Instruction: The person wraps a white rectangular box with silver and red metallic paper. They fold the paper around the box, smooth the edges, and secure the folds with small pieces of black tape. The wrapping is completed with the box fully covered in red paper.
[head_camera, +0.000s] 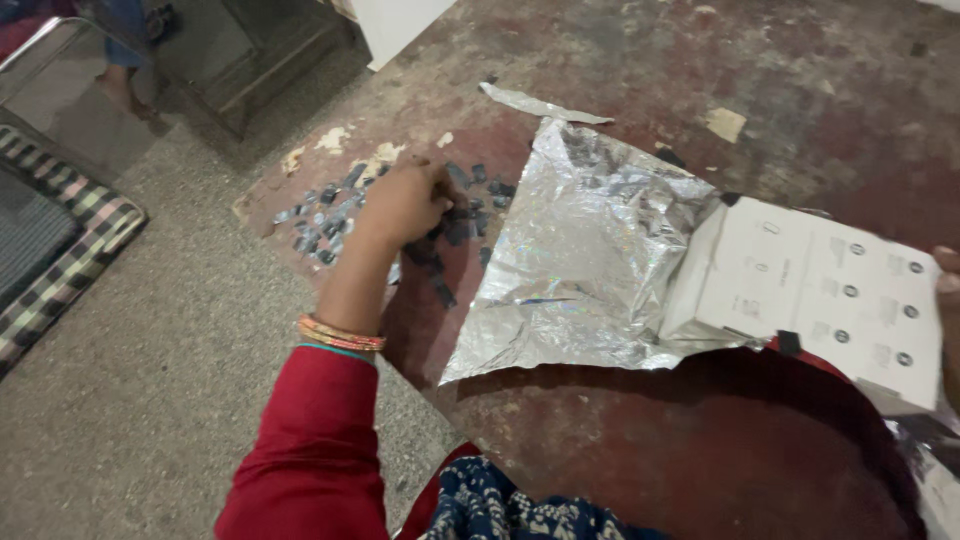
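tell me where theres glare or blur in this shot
Head view: glare on the crinkled silver foil sheet; the white card is bright, its marks soft; dim reddish light on the worn table; the left hand on the small dark pieces is slightly blurred.

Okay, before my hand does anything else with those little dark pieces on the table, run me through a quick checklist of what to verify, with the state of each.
1. Left hand on the small dark pieces: ok, fingers rest on the pile.
2. A piece actually pinched between the fingers: cannot tell, fingertips are hidden.
3. Pieces away from the table edge: not ok, several lie close to it.
4. Foil sheet lying flat and reachable: ok, spread out beside the pile, though crinkled.
5. White box steadied: ok, right hand touches its far end, box resting on the foil.
6. Right hand's grip: cannot tell, mostly out of view.
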